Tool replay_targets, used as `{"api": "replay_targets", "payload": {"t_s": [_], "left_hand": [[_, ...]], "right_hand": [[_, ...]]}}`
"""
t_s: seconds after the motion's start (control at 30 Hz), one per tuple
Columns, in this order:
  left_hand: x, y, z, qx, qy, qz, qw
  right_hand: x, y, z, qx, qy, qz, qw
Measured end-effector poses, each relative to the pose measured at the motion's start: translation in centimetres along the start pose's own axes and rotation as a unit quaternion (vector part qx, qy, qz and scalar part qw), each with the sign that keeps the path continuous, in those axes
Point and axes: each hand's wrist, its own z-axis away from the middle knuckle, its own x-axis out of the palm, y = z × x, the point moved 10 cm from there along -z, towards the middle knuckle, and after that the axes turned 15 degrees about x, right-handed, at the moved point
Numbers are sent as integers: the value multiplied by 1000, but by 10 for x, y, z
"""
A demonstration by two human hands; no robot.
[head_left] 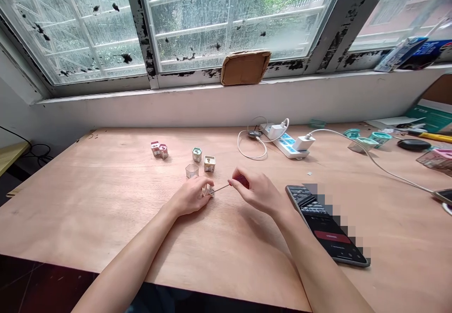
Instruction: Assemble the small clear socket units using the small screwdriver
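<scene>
My left hand [190, 196] pinches a small white plug-like part [207, 190] against the plywood table [88, 200]. My right hand [256, 193] grips a small screwdriver with a red handle [242, 181] between its fingertips. The thin metal shaft [222, 188] reaches left, and its tip meets the small part. Fingers hide much of that part. Just beyond my left hand stand a clear hexagonal cup [191, 171] and a small cube-shaped housing [209, 163]. A similar one with a green top [197, 154] stands behind them.
Two small pink-marked cubes [158, 149] stand further left. A phone [326, 223] lies beside my right hand. Behind it are a power strip [284, 143] with white chargers and cables. Teal parts [367, 143] and a yellow-handled tool [434, 136] sit at the right, below a window.
</scene>
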Motion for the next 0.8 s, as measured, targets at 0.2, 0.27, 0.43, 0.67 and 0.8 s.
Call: {"api": "replay_targets", "payload": {"t_s": [0.2,0.27,0.43,0.67,0.8], "left_hand": [[0,-3,1,-16,-4,1,1000],[1,-4,1,-19,-4,2,1000],[1,-4,2,-24,-6,3,1000],[1,-6,3,-25,-2,1,1000],[2,-8,4,-28,0,1,1000]], "right_hand": [[0,2,0,0,-9,-15,1000],[4,-1,1,-5,-41,-51,998],[1,2,-1,15,-18,-39,999],[5,1,0,4,-53,-77,996],[1,6,-2,21,-11,-49,999]]}}
